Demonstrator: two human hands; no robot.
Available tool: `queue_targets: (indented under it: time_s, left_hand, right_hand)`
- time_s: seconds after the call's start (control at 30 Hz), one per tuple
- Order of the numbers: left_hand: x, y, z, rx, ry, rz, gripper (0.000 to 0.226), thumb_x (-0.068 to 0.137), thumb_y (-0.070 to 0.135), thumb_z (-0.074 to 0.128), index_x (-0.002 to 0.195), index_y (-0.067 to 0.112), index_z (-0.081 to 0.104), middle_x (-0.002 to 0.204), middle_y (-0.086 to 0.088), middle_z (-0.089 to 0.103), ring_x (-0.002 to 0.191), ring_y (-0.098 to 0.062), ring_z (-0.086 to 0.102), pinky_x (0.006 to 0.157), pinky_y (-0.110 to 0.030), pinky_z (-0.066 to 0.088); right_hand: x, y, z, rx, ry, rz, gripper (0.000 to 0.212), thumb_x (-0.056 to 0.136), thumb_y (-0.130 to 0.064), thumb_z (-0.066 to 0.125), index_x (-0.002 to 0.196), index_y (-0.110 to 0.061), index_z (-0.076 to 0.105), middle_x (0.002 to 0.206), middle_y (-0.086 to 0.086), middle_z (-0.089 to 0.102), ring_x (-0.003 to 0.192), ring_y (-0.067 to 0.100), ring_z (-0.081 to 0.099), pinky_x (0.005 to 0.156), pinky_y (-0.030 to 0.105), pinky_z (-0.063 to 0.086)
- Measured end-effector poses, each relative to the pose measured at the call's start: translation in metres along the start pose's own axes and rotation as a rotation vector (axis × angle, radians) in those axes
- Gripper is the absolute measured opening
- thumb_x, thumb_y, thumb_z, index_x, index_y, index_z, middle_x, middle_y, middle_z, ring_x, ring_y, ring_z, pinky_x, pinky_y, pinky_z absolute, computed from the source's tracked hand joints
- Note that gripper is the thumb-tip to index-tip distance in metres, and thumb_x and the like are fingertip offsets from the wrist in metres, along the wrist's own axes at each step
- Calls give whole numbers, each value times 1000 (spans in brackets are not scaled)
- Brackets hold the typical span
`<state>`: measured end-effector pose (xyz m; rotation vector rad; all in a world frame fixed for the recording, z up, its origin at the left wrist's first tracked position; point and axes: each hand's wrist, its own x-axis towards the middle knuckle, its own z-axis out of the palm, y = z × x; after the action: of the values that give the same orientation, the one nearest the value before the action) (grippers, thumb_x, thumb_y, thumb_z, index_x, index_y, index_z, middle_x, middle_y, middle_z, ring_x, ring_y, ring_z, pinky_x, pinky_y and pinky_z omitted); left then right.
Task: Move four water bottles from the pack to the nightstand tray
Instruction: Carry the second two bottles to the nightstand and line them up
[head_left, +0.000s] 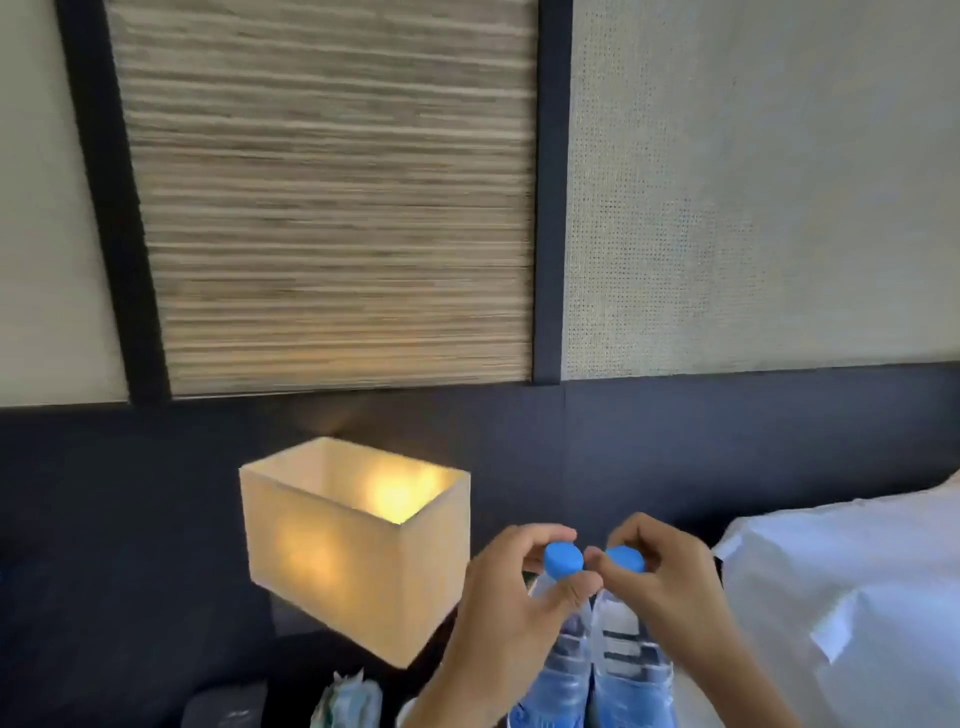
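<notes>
At the lower centre of the frame, a person's left hand (511, 597) and right hand (670, 582) each carry a clear plastic water bottle by its neck, fingers (540, 535) pinching just under the round blue caps. The left bottle (563, 670) and right bottle (631, 654) hang upright and side by side, close enough that they may touch, their ribbed, thin-walled bodies wrapped in pale blue-and-white labels. Neither the pack nor the nightstand tray can be made out; the bottom edge shows only a dark, blurred object and a crinkled wrapper (348, 699) at lower left. The grip looks slight for the load: smooth, narrow necks held by fingertips alone could slip, and the hanging bottles could swing into each other. Just left of the hands stands a lit rectangular lamp shade (353, 551) of matte cream fabric, open at the top, near enough to be knocked on the way down. White bed linen (841, 597), soft and creased, fills the lower right. Beyond lie a dark headboard band, a dark-framed panel of horizontal woven fibres (327, 208) at upper left, and pale textured wall covering at upper right.
</notes>
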<state>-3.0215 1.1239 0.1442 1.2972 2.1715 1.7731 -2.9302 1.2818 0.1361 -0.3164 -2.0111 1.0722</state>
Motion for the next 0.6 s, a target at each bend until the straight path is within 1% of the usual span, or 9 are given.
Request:
queue_targets:
  time_s: [0.07,0.17,0.27,0.3,0.33,0.4,0.5,0.57,0.6]
  left_hand:
    - [1,-73,33,44,12,37,31,83,49,80,111,46,67,108,28,66,106,8,60,86,-10,47]
    - [0,-181,70,49,46,77,29,84,36,84,110,39,72,107,21,70,102,5,63,83,-9,47]
    - [2,-272,98,143,48,87,28,84,34,83,110,40,74,102,25,73,88,9,62,75,-7,43]
    - [3,-298,104,187,44,85,28,85,34,82,111,41,74,101,26,73,81,9,60,72,-9,43]
    - [5,-321,109,236,40,78,29,86,36,81,112,43,73,100,26,73,77,8,59,71,-11,43]
    - [10,-358,116,294,22,59,30,87,33,80,115,42,73,104,23,74,78,4,60,77,-18,48]
    - [18,-397,120,278,-13,46,29,89,22,79,116,34,75,104,17,76,89,3,68,83,-15,52]
    - [22,-413,121,290,-20,24,28,90,22,78,116,33,75,106,10,76,94,-5,70,88,-27,56]
    - [25,-418,121,305,-13,20,27,90,24,78,116,34,74,106,7,76,93,-8,71,88,-31,56]
  right_hand:
    - [-5,75,25,-15,13,-37,32,77,-21,87,62,-18,59,49,-5,57,44,1,42,45,12,34]
    - [-15,178,67,-12,58,-64,33,76,-22,87,59,-17,59,50,-2,58,45,1,42,45,13,35]
    - [-22,263,109,-20,93,-75,32,74,-26,86,59,-18,59,51,-4,60,43,1,45,45,11,36]
    - [-24,286,122,-31,104,-73,31,73,-27,87,60,-19,60,53,-4,62,44,1,46,45,11,36]
    - [-26,308,134,-43,115,-68,30,72,-28,87,61,-19,60,58,-3,65,45,2,47,45,12,37]
    - [-29,344,154,-67,138,-44,29,70,-31,87,62,-19,61,66,-4,68,46,2,49,46,11,39]
    - [-30,379,175,-87,126,-6,29,71,-37,85,64,-21,62,69,-13,69,48,-1,53,44,9,40]
    - [-28,392,184,-106,99,25,28,72,-40,85,65,-24,62,69,-19,69,49,-2,56,44,12,42]
    - [-27,395,188,-121,100,41,30,70,-46,83,65,-26,62,69,-21,69,50,0,58,43,15,43]
